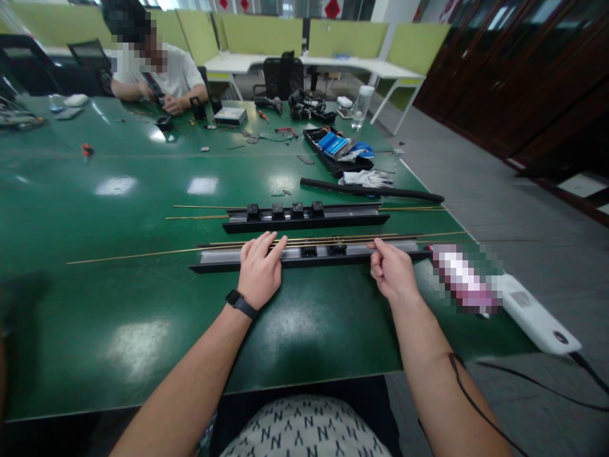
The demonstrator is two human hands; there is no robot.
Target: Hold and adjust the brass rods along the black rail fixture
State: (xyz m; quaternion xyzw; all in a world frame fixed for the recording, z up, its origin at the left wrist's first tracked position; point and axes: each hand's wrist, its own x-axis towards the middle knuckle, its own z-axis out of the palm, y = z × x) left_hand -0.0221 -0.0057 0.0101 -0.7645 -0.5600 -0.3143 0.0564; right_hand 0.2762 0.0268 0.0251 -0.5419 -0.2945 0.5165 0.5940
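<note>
Starting from the left, letting one thin brass rod [133,256] reach far out beyond the left hand [259,263]. Laying this hand over the near channel [328,261] and its bundle of rods [292,242], with fingers loosely spread, touching but not closing around anything. Farther off, behind both hands, showing a far channel [304,223], already bearing four dark blocks [277,211] and having thin rods [413,209] sticking out at both ends; probably being the more complete one. Between the hands, carrying just two visible blocks [309,251] in the near channel, with the bundle lying along it; seemingly being only partly done, perhaps leaving the rods unsettled. Stretching one finger of the right hand [392,270] to the rods and curling the others; not being able to tell whether pinching a rod there. Just beside this hand, on its right, having a pink thing [464,279], being too blurred for naming. Hiding, under the left hand, a part of the channel, so possibly also another block. Finding the rods too fine and too close for counting.
</note>
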